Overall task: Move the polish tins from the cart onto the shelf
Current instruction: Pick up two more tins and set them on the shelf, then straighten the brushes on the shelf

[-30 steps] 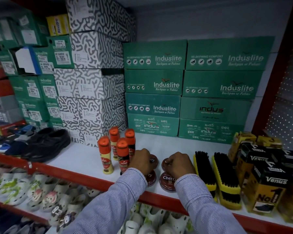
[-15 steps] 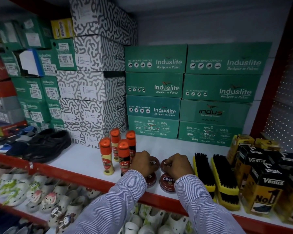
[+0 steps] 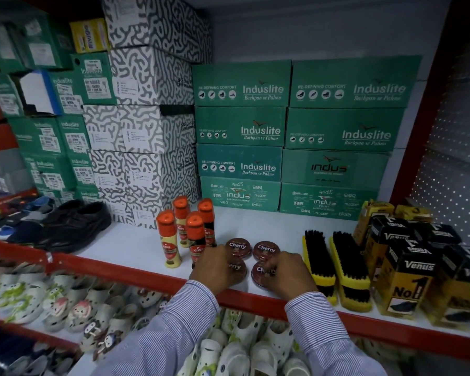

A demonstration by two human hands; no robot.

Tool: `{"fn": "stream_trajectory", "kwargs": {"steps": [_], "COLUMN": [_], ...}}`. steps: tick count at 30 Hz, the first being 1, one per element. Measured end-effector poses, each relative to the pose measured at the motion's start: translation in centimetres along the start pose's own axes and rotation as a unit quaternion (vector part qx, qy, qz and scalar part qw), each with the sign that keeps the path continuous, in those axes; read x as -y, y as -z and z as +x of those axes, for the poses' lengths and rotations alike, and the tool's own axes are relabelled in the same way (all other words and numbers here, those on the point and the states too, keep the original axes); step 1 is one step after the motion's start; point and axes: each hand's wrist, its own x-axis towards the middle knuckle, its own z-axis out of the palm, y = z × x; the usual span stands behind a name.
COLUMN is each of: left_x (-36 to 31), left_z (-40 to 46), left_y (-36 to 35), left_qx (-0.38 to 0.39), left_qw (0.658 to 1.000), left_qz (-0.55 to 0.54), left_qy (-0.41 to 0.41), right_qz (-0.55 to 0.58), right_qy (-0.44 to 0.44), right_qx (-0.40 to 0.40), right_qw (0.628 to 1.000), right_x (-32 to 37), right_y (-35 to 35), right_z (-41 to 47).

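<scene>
Four Cherry polish tins (image 3: 238,247) are sitting in a two-by-two block on the white shelf (image 3: 120,240), between Kiwi bottles (image 3: 196,237) and brushes (image 3: 319,261). Left hand (image 3: 215,270) is covering the front-left tin; right hand (image 3: 289,275) is pinching the front-right tin (image 3: 258,275), fingers closed on it.

- The left hand (image 3: 215,268) covers most of the front-left Cherry tin (image 3: 238,268) near the shelf's (image 3: 114,244) front edge; only "erry" shows.
- The right hand (image 3: 289,275) hides the right part of the front-right Cherry tin (image 3: 261,272), and whether its fingers (image 3: 272,264) grip it cannot be told.
- The small print on the stacked Induslite boxes (image 3: 240,126) is too blurred to read.
- The rightmost Venus box (image 3: 464,289) is cut by the picture's edge.
</scene>
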Motion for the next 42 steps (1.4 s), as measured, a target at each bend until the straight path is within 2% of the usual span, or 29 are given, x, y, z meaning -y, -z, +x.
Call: {"fn": "stream_trajectory", "kwargs": {"steps": [7, 21, 31, 36, 38, 40, 42], "left_x": [-0.2, -0.7, -0.9, -4.4, -7.1, -9.9, -11.6], "left_z": [-0.6, -1.3, -1.7, -1.8, -1.6, -1.4, -1.2], "left_y": [0.2, 0.1, 0.4, 0.7, 0.1, -1.0, -2.2], "left_qx": [-0.019, -0.032, -0.03, -0.086, -0.093, -0.058, -0.002], "left_qw": [0.999, 0.994, 0.998, 0.993, 0.985, 0.979, 0.975], "left_qz": [-0.049, -0.09, -0.059, -0.009, -0.042, -0.072, -0.067], "left_qy": [0.01, 0.043, 0.01, -0.081, -0.136, -0.181, -0.211], "right_qz": [0.015, 0.018, 0.019, -0.003, -0.028, -0.061, -0.089], "right_qy": [0.01, -0.011, -0.015, 0.044, 0.052, 0.04, 0.004], "right_qx": [-0.031, -0.025, -0.033, -0.164, -0.2, -0.203, -0.166], "right_qw": [0.999, 0.999, 0.999, 0.986, 0.978, 0.976, 0.982], "right_x": [0.2, 0.5, 1.1, -0.2, -1.3, -2.9, -4.4], "right_y": [-0.3, -0.2, 0.8, 4.3, 6.3, 7.8, 8.7], "right_z": [-0.5, -0.8, -1.8, -3.4, -4.0, -4.6, -5.0]}}
